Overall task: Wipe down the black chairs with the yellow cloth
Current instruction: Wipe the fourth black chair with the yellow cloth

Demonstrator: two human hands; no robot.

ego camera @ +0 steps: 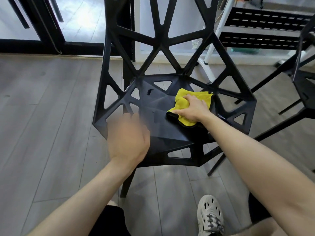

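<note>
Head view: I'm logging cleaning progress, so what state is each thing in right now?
Yellow cloth: bunched, pressed on the seat's right side.
Right hand: grips the cloth, fingers curled.
Left hand: blurred, fingers extended, holds nothing, over the seat's front left.
Black chair: upright on the floor, small dark marks on the seat.
Second black chair: upright at the right edge, untouched, partly out of frame.

The chair [162, 103] is matte black, pierced with triangular cut-outs. The cloth [181, 103] is bright yellow with a black edge. At six o'clock, an off-white shoe [210, 213] shows oval holes and grey laces. The plank floor [42, 116] is grey.
</note>
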